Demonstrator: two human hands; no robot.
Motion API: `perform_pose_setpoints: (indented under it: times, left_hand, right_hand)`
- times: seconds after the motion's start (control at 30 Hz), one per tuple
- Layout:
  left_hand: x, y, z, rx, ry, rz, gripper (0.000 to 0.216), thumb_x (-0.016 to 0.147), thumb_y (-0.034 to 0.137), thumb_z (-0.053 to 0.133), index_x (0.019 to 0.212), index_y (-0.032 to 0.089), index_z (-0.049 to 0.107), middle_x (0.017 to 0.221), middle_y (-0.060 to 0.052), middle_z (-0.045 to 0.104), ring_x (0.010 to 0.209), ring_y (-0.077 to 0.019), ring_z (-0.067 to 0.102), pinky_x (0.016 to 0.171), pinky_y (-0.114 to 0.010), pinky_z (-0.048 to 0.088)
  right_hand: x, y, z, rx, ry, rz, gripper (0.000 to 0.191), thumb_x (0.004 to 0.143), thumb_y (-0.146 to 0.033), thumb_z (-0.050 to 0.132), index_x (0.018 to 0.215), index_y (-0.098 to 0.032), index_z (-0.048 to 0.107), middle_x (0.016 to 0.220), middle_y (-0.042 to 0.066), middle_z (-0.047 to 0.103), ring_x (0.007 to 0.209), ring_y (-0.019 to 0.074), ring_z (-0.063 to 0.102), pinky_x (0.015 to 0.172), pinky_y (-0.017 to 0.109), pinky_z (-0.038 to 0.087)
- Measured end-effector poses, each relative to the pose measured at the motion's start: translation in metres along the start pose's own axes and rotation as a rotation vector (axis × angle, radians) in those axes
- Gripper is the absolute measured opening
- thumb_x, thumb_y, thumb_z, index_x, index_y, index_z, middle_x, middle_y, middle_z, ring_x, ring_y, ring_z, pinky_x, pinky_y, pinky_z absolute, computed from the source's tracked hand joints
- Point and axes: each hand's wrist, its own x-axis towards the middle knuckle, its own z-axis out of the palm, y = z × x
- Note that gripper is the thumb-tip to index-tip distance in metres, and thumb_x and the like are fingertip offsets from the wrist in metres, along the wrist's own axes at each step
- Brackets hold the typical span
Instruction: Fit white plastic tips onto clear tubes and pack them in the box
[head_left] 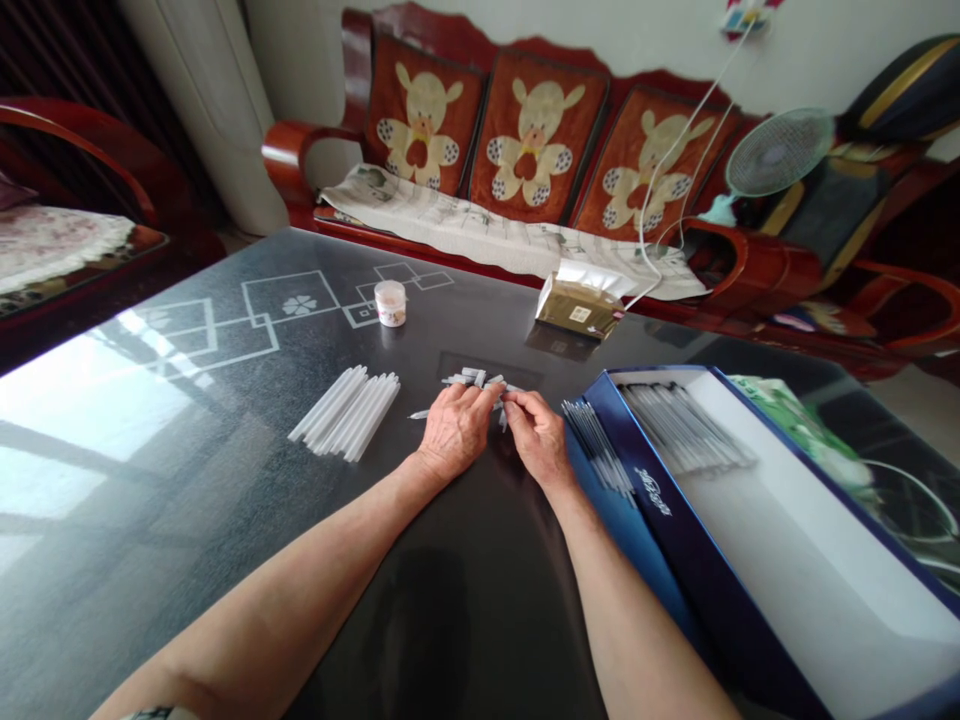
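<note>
Both hands resting palm-down at centre of dark worktop (225, 560), side by side, nearly touching. Left hand (455, 428): fingers loosely curled over a small pile of caps (472, 380); grip on any single piece not discernible. Right hand (537, 432): fingertips pinched narrow on a small pale piece at the near edge of the same pile; piece too small to identify.

Surroundings:
- Tubes (346, 411): a fanned bundle of translucent white pieces, lying flat, left of left hand, well apart from it.
- One thin refill (418, 414) lying alone just beside left hand's thumb side.
- Refills (598, 440): a row of thin dark-tipped pieces on the blue lid (660, 520), just right of right hand.
- Box (810, 560): white interior, blue rim, at right; more thin pieces (686, 425) at its far end.
- Jar (390, 302): small, white-lidded, upright, beyond the tubes.
- Tissue pack (579, 305): beyond the pile, near far edge of worktop.
- Sofa (525, 150) with patterned cushions behind; fan (780, 152) at right rear.

Obstructions: none between hands and pile; lid edge close against right wrist.
</note>
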Motion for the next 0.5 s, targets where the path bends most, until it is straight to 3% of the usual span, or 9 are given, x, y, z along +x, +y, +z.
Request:
perform_pose_setpoints:
  times: [0.23, 0.37, 0.5]
  left_hand:
    - [0.002, -0.009, -0.001, -0.017, 0.181, -0.136, 0.032, 0.096, 0.021, 0.038, 0.118, 0.019, 0.061, 0.082, -0.005, 0.066, 0.075, -0.0181, 0.055, 0.075, -0.03, 0.041]
    - [0.004, -0.015, 0.002, -0.029, 0.297, -0.193, 0.033, 0.097, 0.022, 0.037, 0.12, 0.016, 0.06, 0.083, -0.006, 0.065, 0.075, -0.0179, 0.054, 0.075, -0.03, 0.041]
    - [0.004, -0.015, 0.003, -0.033, 0.308, -0.178, 0.032, 0.097, 0.022, 0.037, 0.119, 0.015, 0.06, 0.081, -0.005, 0.064, 0.074, -0.0178, 0.053, 0.075, -0.029, 0.041]
  right_hand:
    - [-0.002, 0.002, 0.001, -0.124, 0.013, -0.111, 0.02, 0.088, -0.021, 0.053, 0.098, -0.021, 0.07, 0.094, 0.005, 0.067, 0.088, 0.0171, 0.064, 0.08, 0.029, 0.051]
    - [-0.006, 0.002, 0.005, -0.264, -0.121, -0.221, 0.025, 0.088, -0.014, 0.05, 0.1, -0.021, 0.07, 0.093, 0.006, 0.064, 0.089, 0.0177, 0.063, 0.083, 0.03, 0.05]
    - [-0.008, 0.002, 0.006, -0.387, -0.198, -0.226, 0.028, 0.087, -0.013, 0.049, 0.105, -0.02, 0.068, 0.095, 0.008, 0.061, 0.09, 0.0199, 0.062, 0.085, 0.033, 0.051]
